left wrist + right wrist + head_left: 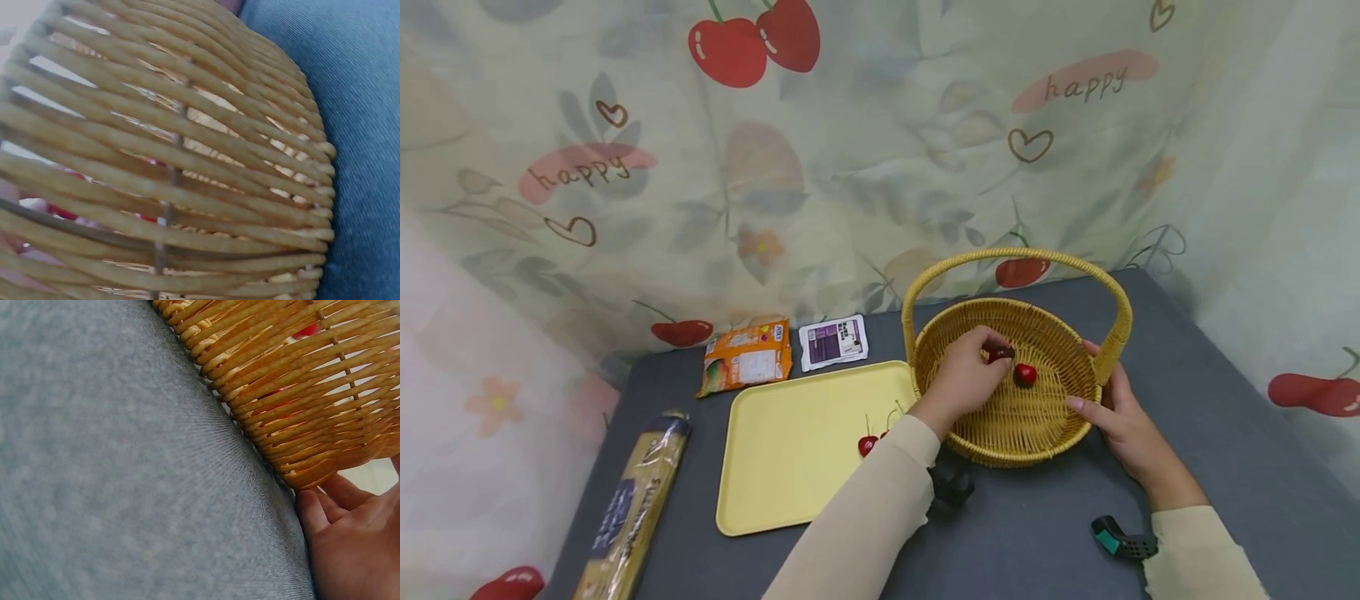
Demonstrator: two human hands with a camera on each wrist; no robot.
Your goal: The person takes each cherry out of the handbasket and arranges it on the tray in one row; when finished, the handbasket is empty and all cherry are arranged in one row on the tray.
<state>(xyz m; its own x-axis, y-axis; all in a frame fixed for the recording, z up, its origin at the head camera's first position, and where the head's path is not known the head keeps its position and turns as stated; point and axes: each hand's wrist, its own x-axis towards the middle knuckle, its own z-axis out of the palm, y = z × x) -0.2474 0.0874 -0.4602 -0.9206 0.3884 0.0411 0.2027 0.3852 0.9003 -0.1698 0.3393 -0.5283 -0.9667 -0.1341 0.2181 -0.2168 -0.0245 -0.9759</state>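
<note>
In the head view a round wicker basket with a tall arched handle stands on the right of the table, tilted towards me. My left hand reaches inside it and pinches a dark red cherry at the fingertips. Just right of that lies a bright red cherry on the woven bottom. My right hand grips the basket's right side near the handle's foot, thumb over the rim. From the right wrist, its fingers show at the basket's lower edge. The left wrist view is filled by woven wall.
Left of the basket lies a yellow tray with cherries partly behind my left sleeve. Behind it are an orange packet and a white-and-purple packet. A long pasta pack lies at left. A black strap is by my right sleeve.
</note>
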